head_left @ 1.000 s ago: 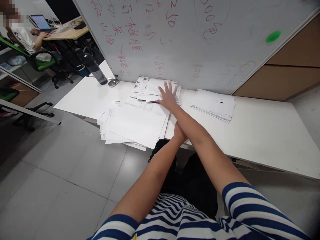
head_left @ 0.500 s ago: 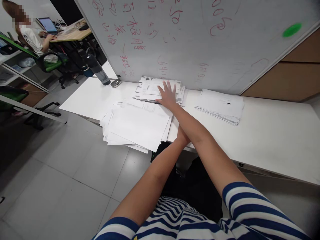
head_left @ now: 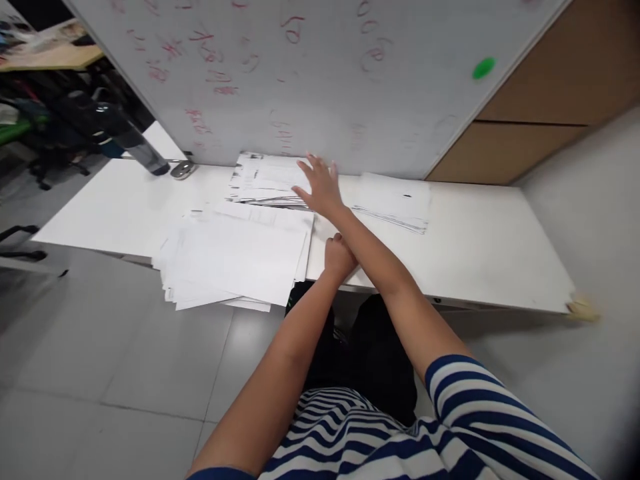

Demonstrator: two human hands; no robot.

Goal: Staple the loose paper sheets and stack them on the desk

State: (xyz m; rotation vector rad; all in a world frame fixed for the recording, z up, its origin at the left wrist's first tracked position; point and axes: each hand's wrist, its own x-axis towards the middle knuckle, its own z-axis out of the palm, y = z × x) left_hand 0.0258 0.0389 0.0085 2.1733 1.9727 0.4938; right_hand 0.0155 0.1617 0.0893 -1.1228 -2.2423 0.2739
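Observation:
My right hand (head_left: 321,189), fingers spread, is at the right end of a stack of printed sheets (head_left: 270,175) against the whiteboard; whether it touches the paper I cannot tell. Below it my left hand (head_left: 340,257) is curled into a fist over the table's front edge, close under my right forearm, which partly covers it. No object shows in the fist. A larger, loosely fanned pile of white paper (head_left: 235,253) lies left of the fist and juts past the front edge. Another stack of sheets (head_left: 395,200) lies to the right of my right hand.
A whiteboard (head_left: 320,87) with red writing stands along the back of the white table (head_left: 480,247). A dark bottle (head_left: 133,143) and a computer mouse (head_left: 183,170) are at the left. Brown panels (head_left: 530,143) and a wall close off the right.
The view has turned right, so the other person is out of frame. My right hand has shifted toward the back stack's right end. More of my left fist shows below my right forearm.

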